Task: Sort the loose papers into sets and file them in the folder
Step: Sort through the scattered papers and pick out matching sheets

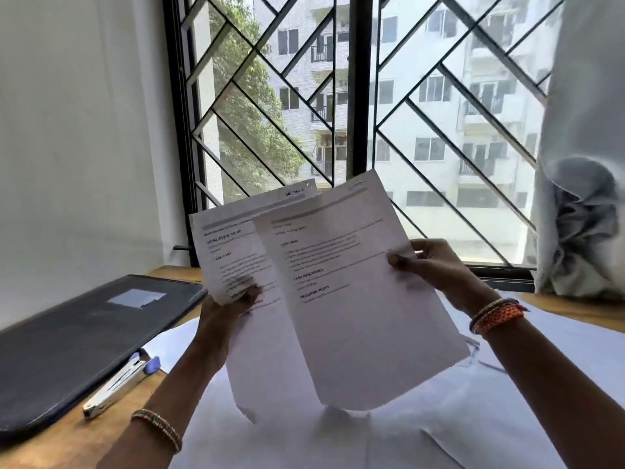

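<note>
Papers held up before a barred window, two lots at once: a thin sheaf (230, 252) pinched low on its near edge by the left hand (233, 308), thumb across the print, and a single sheet (351, 282) pinched at its right margin by the right hand (429, 265), thumb on the face and fingers behind. Overlapping in the middle, the single sheet in front. Headings readable in part on both, "TASK GOAL" among them; a "SECTION" mark at the top corner of the rear page, its number too blurred to make out.

Best done by comparing those top-corner marks before anything else, keeping the two lots apart until matched, then squaring each set on the desk rather than in the air, where limp pages sag and slip. Probably early in the sorting, to judge by the sheets lying unsorted.

Below, more loose sheets (389, 441) spread over a wooden desk (111, 428). At left, a dark folder (84, 336), closed and flat, with a pale label on its cover; just beside it, a stapler (118, 387) with blue trim. Beyond the window grille (338, 96), a tree and pale apartment blocks; at right, a bunched grey curtain (581, 231); at left, a plain white wall (81, 130).
</note>
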A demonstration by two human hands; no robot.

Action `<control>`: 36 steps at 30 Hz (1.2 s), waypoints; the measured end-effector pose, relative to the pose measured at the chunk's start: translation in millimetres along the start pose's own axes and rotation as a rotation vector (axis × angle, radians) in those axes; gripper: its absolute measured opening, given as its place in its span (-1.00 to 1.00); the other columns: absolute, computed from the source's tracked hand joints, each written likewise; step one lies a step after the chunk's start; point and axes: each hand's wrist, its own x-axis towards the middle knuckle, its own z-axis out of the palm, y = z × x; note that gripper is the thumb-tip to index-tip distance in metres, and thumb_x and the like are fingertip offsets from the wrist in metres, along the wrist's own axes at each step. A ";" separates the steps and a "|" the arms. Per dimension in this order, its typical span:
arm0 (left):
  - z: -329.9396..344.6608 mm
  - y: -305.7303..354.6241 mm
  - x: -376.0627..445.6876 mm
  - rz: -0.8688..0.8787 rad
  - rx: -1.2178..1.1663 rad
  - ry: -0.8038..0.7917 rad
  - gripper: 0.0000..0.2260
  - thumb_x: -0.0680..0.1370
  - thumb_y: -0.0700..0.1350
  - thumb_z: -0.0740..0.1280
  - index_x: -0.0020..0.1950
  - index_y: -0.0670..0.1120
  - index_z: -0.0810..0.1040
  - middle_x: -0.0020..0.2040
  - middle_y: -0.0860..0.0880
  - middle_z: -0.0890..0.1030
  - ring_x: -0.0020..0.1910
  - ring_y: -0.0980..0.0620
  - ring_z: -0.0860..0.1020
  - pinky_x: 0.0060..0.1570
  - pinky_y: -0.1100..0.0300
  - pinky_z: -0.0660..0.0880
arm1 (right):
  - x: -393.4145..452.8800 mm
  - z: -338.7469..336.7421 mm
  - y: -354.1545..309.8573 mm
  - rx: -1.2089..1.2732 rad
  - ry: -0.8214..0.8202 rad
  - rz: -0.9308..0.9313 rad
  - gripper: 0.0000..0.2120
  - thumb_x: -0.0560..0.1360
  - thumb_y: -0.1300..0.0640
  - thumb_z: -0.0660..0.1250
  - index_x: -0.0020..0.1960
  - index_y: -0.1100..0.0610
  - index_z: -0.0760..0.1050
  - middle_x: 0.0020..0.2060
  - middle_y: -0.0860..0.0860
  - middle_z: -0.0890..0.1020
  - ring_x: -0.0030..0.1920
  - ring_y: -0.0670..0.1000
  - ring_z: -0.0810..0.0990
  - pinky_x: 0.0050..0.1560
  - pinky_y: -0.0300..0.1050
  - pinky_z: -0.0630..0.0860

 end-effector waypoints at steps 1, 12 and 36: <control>3.0 -2.3 -0.8 -0.018 0.004 -0.024 -0.63 0.24 -0.25 0.55 0.01 -0.11 0.59 -0.07 -0.11 0.66 -0.15 -0.08 0.61 -0.15 0.10 0.60 | -2.0 -5.8 1.7 -0.011 0.043 0.004 -0.93 0.42 0.27 0.46 -0.11 0.26 0.63 -0.34 0.08 0.64 -0.41 -0.05 0.59 -0.46 -0.24 0.52; 24.5 15.4 5.8 -0.046 -0.171 -0.215 -0.79 0.51 -0.26 0.26 0.11 -0.10 0.55 -0.11 0.01 0.68 -0.23 0.08 0.66 -0.24 0.18 0.62 | -20.4 -123.7 33.0 -0.457 0.926 -0.272 -0.75 0.44 0.00 0.36 -0.07 0.18 0.63 -0.28 0.12 0.65 -0.27 0.15 0.62 -0.21 0.19 0.58; 114.2 -40.8 -1.6 -0.179 0.238 -0.169 -0.46 0.41 -0.12 0.50 0.30 -0.17 0.36 0.10 -0.13 0.60 -0.03 -0.07 0.62 -0.20 0.10 0.58 | -40.3 -44.1 66.0 0.120 0.076 0.199 -0.69 0.48 0.26 0.33 0.22 0.24 0.46 0.01 0.18 0.65 -0.12 0.10 0.65 -0.19 -0.07 0.59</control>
